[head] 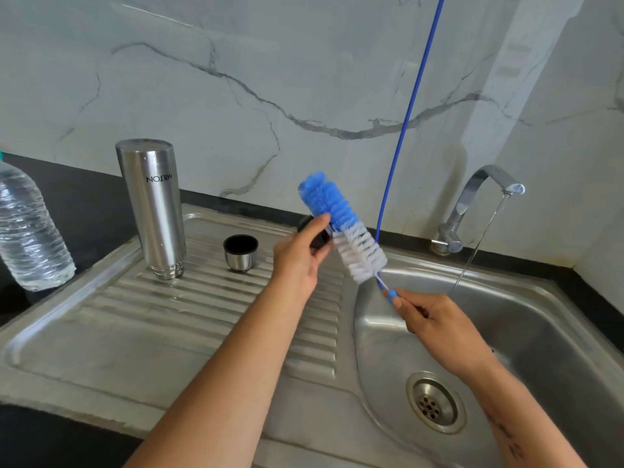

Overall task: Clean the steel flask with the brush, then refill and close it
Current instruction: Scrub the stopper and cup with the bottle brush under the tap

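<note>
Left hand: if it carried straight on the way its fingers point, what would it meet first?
Probably the brush: the left hand, gripping a black stopper, points up and right at the bristles, seemingly touching them already. Depth is unclear.

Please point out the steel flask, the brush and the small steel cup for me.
steel flask (153, 204): head view, middle of its upturned body.
brush (341, 222): head view, bristles where blue meets white.
small steel cup (240, 260): head view, its steel side wall.
</note>
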A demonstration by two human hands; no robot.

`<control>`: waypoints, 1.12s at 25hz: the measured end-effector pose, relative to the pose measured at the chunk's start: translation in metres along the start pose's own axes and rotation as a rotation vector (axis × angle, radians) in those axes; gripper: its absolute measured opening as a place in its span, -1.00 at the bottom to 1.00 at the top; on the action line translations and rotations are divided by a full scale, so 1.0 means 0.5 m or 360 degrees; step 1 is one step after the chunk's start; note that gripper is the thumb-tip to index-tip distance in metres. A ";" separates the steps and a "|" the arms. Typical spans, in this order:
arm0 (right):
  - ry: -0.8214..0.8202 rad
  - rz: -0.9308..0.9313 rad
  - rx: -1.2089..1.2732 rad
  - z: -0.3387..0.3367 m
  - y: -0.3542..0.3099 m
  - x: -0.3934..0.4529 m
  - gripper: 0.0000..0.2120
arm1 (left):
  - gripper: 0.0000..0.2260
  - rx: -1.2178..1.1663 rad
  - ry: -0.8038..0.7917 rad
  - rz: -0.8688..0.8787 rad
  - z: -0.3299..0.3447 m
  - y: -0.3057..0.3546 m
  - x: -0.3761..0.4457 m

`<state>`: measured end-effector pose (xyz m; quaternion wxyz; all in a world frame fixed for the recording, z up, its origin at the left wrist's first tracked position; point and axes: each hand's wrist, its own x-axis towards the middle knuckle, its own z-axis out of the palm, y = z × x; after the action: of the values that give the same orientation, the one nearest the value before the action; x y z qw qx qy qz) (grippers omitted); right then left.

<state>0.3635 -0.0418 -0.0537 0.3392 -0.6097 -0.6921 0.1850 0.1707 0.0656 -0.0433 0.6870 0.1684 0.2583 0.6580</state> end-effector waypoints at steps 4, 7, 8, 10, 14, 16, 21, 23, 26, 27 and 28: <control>0.0224 0.0033 0.0071 0.007 -0.017 0.013 -0.74 | -0.80 0.0258 -0.0130 -0.0143 0.015 -0.029 -0.030; 0.0031 -0.0016 0.0026 -0.001 -0.014 0.003 -0.71 | -0.84 0.0041 -0.0043 -0.0036 0.007 -0.004 -0.003; -0.0002 -0.0001 0.0027 -0.002 -0.012 -0.001 -0.70 | -0.83 0.0010 -0.0036 -0.0027 0.003 0.002 0.002; 0.0119 0.0015 0.0047 0.000 -0.009 0.009 -0.69 | -0.79 0.0144 -0.0088 -0.0095 0.008 -0.013 -0.016; 0.0375 0.0053 0.0051 0.006 -0.001 0.018 -0.65 | -0.70 0.0342 -0.0156 -0.0163 0.025 -0.041 -0.038; 0.0424 0.0117 0.0162 -0.006 0.010 0.006 -0.65 | -0.65 0.0590 -0.0100 -0.0105 0.017 -0.033 -0.025; 0.0429 0.0184 0.0303 -0.016 0.012 0.003 -0.64 | -0.82 0.0729 -0.0136 -0.0071 0.013 -0.035 -0.032; 0.0411 0.0177 0.0274 -0.010 0.015 0.003 -0.65 | -0.81 0.0642 -0.0140 -0.0097 0.014 -0.028 -0.035; 0.0381 0.0164 0.0270 -0.006 0.014 0.002 -0.68 | -0.66 0.0773 -0.0003 -0.0083 0.008 -0.026 -0.018; 0.0376 0.0160 0.0275 -0.005 0.012 0.000 -0.72 | -0.65 0.0757 0.0021 -0.0099 0.006 -0.026 -0.015; 0.0370 0.0157 0.0283 -0.004 0.008 -0.001 -0.75 | -0.66 0.0662 0.0027 -0.0136 0.005 -0.025 -0.014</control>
<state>0.3680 -0.0420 -0.0552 0.4602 -0.6277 -0.5984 0.1901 0.1824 0.0582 -0.0478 0.6627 0.2899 0.4011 0.5621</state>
